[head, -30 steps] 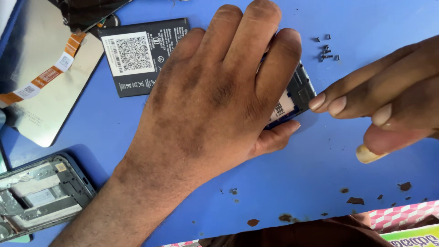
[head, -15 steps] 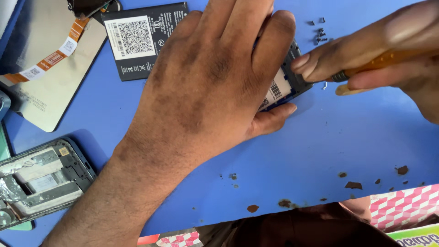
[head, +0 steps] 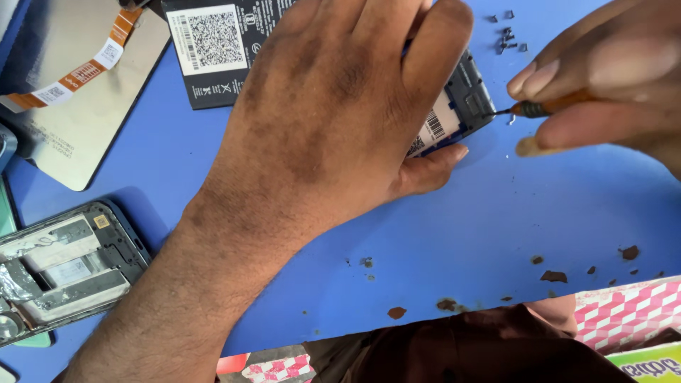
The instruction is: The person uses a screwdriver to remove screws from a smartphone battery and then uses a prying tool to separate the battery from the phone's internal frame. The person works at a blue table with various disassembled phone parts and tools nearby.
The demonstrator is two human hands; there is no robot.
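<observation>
My left hand (head: 333, 120) lies palm down over an opened phone (head: 461, 99) on the blue table, pinning it with fingers and thumb; most of the phone is hidden under the hand. My right hand (head: 610, 78) comes in from the upper right and pinches a small orange-handled screwdriver (head: 550, 108). The screwdriver's thin tip touches the phone's right edge.
A black phone battery (head: 213, 50) lies at top centre. A display panel with an orange flex cable (head: 78, 99) sits top left, and a stripped phone frame (head: 60, 269) at lower left. Several tiny screws (head: 507, 35) lie near the top right. The table's front edge (head: 425, 319) is chipped.
My right hand has taken up the screwdriver and brought its tip to the phone's right edge. The view has moved closer. My left hand has stayed pressed on the phone.
</observation>
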